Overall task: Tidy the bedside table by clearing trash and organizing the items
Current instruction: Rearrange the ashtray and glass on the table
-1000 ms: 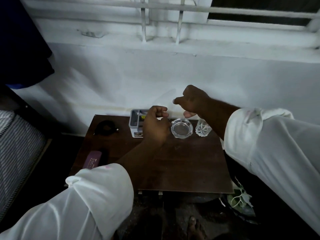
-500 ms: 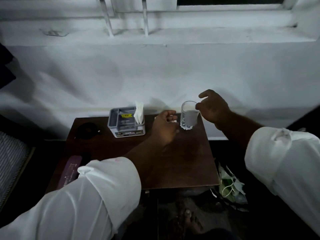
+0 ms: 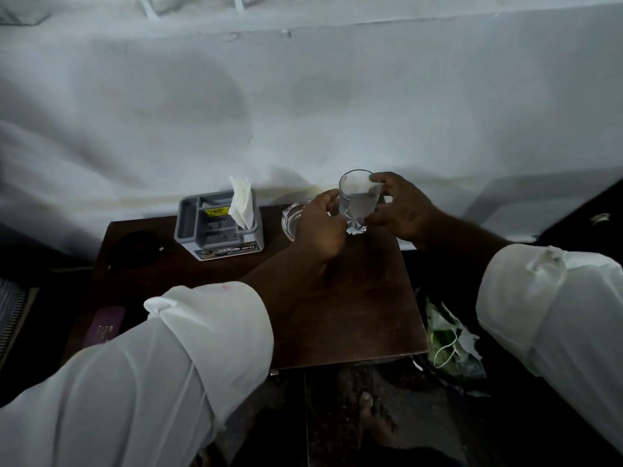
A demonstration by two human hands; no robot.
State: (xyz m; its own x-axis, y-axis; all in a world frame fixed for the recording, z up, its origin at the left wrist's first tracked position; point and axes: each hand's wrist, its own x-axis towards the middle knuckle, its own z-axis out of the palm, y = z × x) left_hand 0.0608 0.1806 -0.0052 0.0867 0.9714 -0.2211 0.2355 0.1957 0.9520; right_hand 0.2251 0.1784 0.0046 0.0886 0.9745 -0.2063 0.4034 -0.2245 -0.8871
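The right hand [image 3: 403,210] grips the drinking glass [image 3: 358,198] at the far right corner of the bedside table [image 3: 354,298]; the left hand [image 3: 318,230], fingers curled, touches its other side, hiding much of the ashtray [image 3: 290,217].

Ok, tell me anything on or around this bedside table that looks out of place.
A small crumpled scrap of foil or paper lies at the drinking glass's base, near the bedside table's far right edge. Crumpled wrappers and a looped cord lie heaped on the floor to its right. No spill is visible.
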